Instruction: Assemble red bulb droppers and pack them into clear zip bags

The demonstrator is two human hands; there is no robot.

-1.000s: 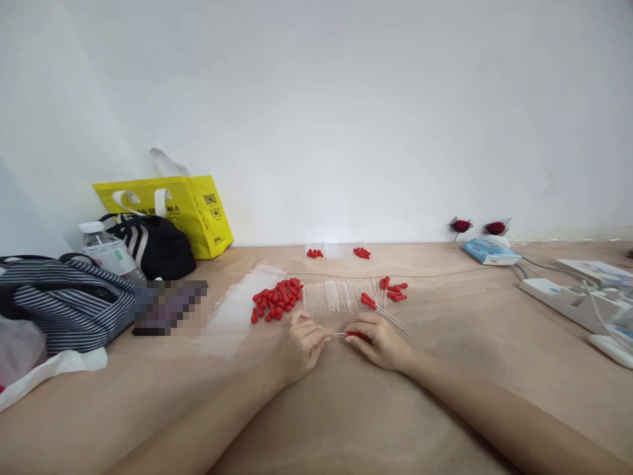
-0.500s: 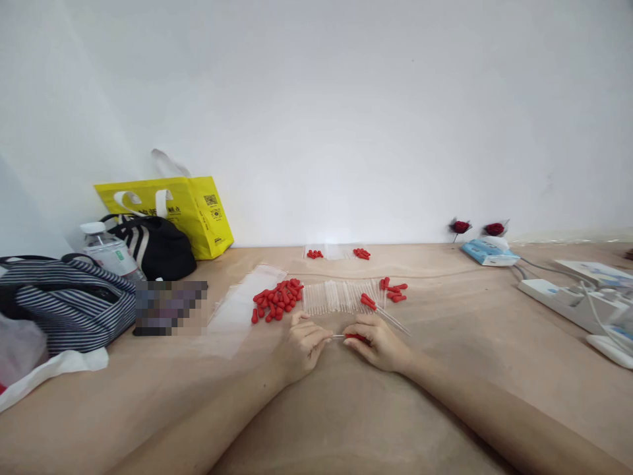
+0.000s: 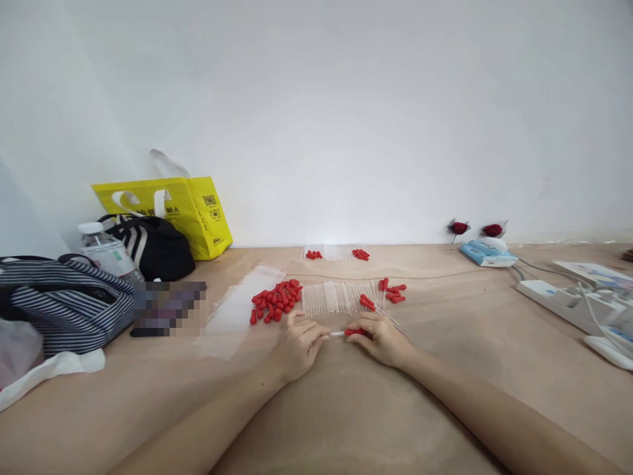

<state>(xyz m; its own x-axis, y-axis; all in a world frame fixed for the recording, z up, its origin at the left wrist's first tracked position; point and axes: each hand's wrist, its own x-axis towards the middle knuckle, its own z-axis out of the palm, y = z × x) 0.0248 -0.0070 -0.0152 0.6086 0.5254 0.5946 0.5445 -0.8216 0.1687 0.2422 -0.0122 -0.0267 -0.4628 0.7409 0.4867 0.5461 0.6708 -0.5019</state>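
My left hand is closed, thumb and fingertips pinching a thin clear glass dropper tube. The tube lies level between the hands. At its right end a red rubber bulb is gripped by the closed fingers of my right hand. How far the tube reaches into the bulb is hidden. Just beyond the hands lies a row of glass tubes, with a heap of red bulbs on its left. Droppers with red bulbs rest across the row's right end, and several red bulbs lie farther right.
Behind the row lies a clear bag with red bulbs and tubes. Flat plastic bags spread left of the heap. A striped bag, bottle and yellow bag stand left. Tissues and a power strip are right.
The hands stay almost in place. My right fingers have shifted slightly on the bulb, so more red shows, and the gap between the hands is a little wider.
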